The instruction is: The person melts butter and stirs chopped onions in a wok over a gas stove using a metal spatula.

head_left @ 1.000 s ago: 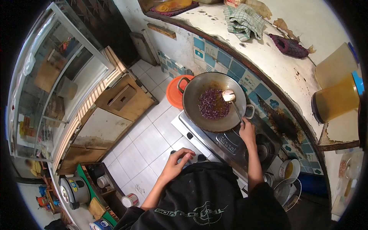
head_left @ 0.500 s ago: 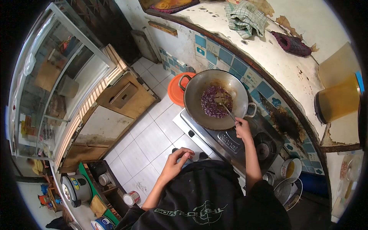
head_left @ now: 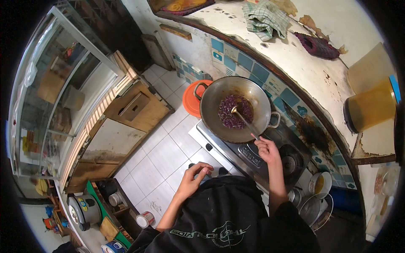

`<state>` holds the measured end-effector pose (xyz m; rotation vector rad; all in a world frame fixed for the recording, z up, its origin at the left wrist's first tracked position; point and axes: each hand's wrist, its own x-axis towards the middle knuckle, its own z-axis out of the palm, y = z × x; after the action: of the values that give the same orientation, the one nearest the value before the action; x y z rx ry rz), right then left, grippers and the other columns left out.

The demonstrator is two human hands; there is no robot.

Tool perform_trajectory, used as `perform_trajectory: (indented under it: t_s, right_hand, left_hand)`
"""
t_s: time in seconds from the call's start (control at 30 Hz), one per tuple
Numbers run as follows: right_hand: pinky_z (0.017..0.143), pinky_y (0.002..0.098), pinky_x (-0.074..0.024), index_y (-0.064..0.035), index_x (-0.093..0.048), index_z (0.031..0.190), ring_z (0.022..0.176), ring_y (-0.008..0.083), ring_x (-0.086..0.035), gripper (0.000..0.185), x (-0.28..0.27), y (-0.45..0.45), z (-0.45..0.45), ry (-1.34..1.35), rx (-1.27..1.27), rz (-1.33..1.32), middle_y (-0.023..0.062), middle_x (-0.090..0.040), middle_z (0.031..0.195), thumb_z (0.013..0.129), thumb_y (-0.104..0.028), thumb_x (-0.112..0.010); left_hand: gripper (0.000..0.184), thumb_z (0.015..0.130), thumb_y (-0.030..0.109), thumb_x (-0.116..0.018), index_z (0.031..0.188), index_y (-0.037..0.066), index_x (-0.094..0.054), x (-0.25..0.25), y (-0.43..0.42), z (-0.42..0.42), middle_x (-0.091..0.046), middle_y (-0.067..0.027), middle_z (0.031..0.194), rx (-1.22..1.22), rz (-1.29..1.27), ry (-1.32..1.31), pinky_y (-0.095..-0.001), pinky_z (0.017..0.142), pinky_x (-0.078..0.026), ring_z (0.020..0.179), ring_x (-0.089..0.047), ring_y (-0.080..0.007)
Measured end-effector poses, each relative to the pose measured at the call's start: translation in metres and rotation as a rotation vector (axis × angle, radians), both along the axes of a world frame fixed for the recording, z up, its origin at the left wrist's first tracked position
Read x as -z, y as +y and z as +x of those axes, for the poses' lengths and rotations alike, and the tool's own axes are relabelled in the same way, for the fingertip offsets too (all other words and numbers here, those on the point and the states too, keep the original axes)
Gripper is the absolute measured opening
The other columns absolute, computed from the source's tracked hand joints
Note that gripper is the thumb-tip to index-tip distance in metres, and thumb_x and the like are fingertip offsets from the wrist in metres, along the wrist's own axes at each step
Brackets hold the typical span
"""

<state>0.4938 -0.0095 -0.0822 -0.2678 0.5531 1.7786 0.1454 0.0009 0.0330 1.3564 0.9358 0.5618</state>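
Observation:
A wide metal wok (head_left: 213, 120) with two loop handles stands on the gas stove (head_left: 270, 168). Chopped purple-red shallots or onions (head_left: 228, 120) lie in the middle of its bottom. My right hand (head_left: 267, 149), beside the wok's near rim, is closed round the handle end of a metal spoon (head_left: 246, 122). The spoon's bowl is tilted among the chopped pieces. In front of my dark top, my left hand (head_left: 196, 173) hangs over the floor, loosely curled with fingers together. Nothing shows in it.
Behind the wok is an orange lid or bucket (head_left: 191, 101). Along the tiled wall runs a counter with a checked cloth (head_left: 265, 21), a dark knitted pot holder (head_left: 317, 45) and a container of amber liquid (head_left: 371, 105). A glass-fronted cabinet (head_left: 63, 92) and rice cooker (head_left: 84, 211) stand left.
The spoon's bowl has shifted slightly left and turned in the chopped pieces. My right hand has moved a little down, its grip altered. My left hand stays put.

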Motion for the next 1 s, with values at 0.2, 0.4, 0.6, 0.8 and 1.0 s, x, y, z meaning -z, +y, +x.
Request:
perform_trajectory:
  t_s: [0.2,0.4,0.6,0.8,1.0]
  right_hand:
    - [0.037,0.0187,-0.0211,0.0058,-0.029,0.141,0.049,0.003,-0.027,0.045,0.003,0.0,-0.017,0.082,0.049,0.036,-0.0017,-0.03,0.071,0.099,-0.007,-0.042]
    - [0.038,0.0195,-0.0223,0.0053,-0.027,0.142,0.049,0.0035,-0.027,0.046,0.01,0.006,-0.026,0.025,0.057,0.021,-0.0013,-0.03,0.071,0.1,-0.007,-0.04]
    - [0.038,0.0199,-0.0225,0.0059,-0.029,0.139,0.05,0.0039,-0.027,0.044,0.009,0.008,-0.03,0.045,0.077,0.038,-0.0016,-0.03,0.071,0.099,-0.006,-0.042]
    - [0.037,0.019,-0.0207,0.0055,-0.031,0.14,0.048,0.0038,-0.027,0.045,0.011,0.011,-0.037,-0.034,0.095,-0.045,-0.0015,-0.029,0.07,0.098,-0.007,-0.042]
    - [0.038,0.0191,-0.021,0.0063,-0.033,0.139,0.048,0.0036,-0.028,0.043,0.014,0.009,-0.043,0.003,0.149,-0.057,-0.0016,-0.028,0.07,0.098,-0.007,-0.042]
  left_hand:
    - [0.025,0.099,0.019,-0.05,0.106,-0.002,-0.06,0.0,-0.001,-0.002,-0.065,-0.0072,0.098,-0.009,0.001,-0.003,-0.0288,0.087,-0.045,0.093,-0.06,-0.0143]
    - [0.023,0.1,0.014,-0.047,0.108,-0.004,-0.059,-0.002,-0.004,-0.006,-0.063,-0.0083,0.099,-0.022,0.002,0.01,-0.0291,0.088,-0.045,0.093,-0.058,-0.0142]
    - [0.023,0.1,0.014,-0.047,0.108,-0.003,-0.06,-0.003,-0.007,-0.007,-0.063,-0.0082,0.101,-0.04,-0.002,0.002,-0.0292,0.088,-0.045,0.093,-0.058,-0.0145]
    - [0.023,0.1,0.014,-0.048,0.108,-0.003,-0.06,-0.002,-0.009,-0.007,-0.063,-0.0083,0.101,-0.03,0.001,0.006,-0.0293,0.087,-0.045,0.093,-0.058,-0.0146]
    - [0.024,0.1,0.015,-0.047,0.107,-0.003,-0.06,-0.003,-0.01,-0.005,-0.063,-0.0082,0.101,-0.021,0.002,-0.001,-0.0294,0.087,-0.045,0.093,-0.058,-0.0148]
